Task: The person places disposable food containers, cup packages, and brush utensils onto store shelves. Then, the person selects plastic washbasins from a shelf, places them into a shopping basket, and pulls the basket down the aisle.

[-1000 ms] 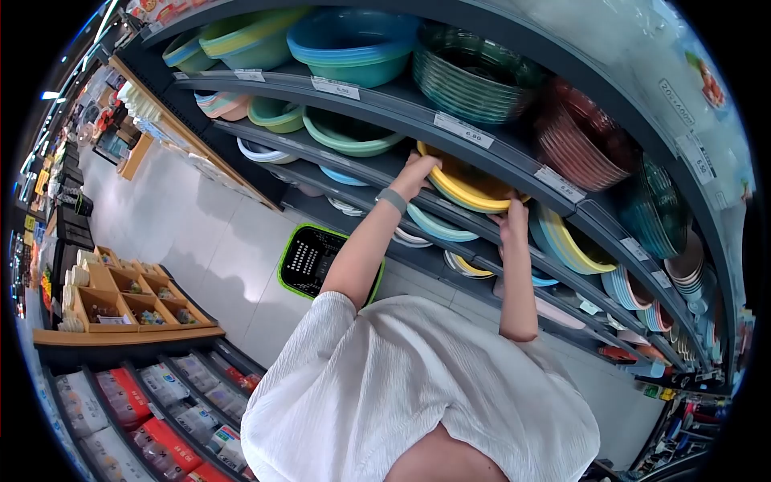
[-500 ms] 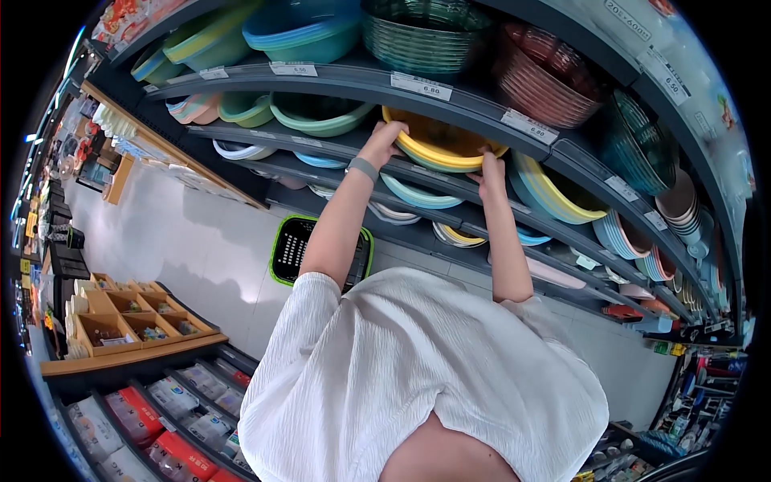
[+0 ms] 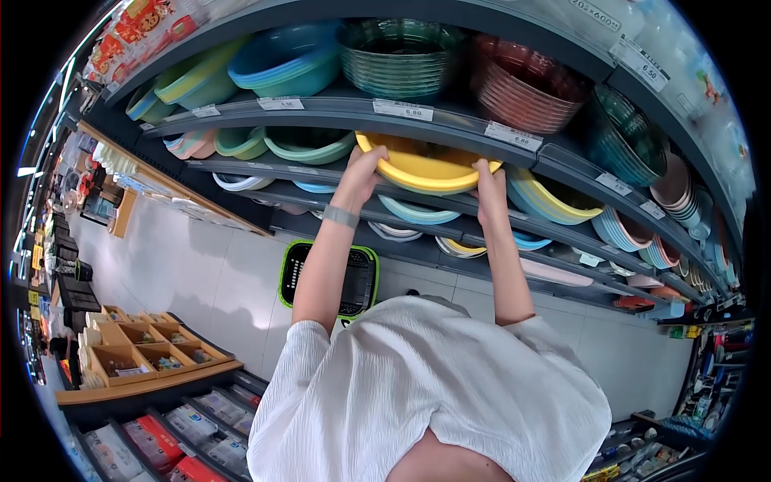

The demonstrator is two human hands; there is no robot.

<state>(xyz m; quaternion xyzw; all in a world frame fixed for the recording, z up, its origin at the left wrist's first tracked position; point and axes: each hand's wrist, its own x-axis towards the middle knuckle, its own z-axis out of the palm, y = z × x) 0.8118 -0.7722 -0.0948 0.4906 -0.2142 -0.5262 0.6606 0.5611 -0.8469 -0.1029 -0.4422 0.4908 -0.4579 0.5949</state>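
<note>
A yellow plastic basin (image 3: 430, 170) juts out over the front edge of the second shelf, held at both sides. My left hand (image 3: 365, 167) is closed on its left rim, and a grey band circles that wrist. On the opposite side, my right hand (image 3: 489, 183) grips the right rim. A pale green edge shows under the yellow one; I cannot tell if it is a separate basin. Green basins (image 3: 309, 145) sit left of my left hand. To the right of my right hand is a stack of yellow and blue-green basins (image 3: 554, 198).
Ribbed green bowls (image 3: 401, 68) and ribbed red bowls (image 3: 526, 88) are stacked on the shelf above. Light blue basins (image 3: 418, 211) lie on the shelf below. A black shopping basket with a green rim (image 3: 376, 277) stands on the floor. Behind are wooden display bins (image 3: 152, 345).
The yellow basin has come further out from the shelf, and more of its outer wall shows. Both hands keep hold of its rim. My view has shifted slightly.
</note>
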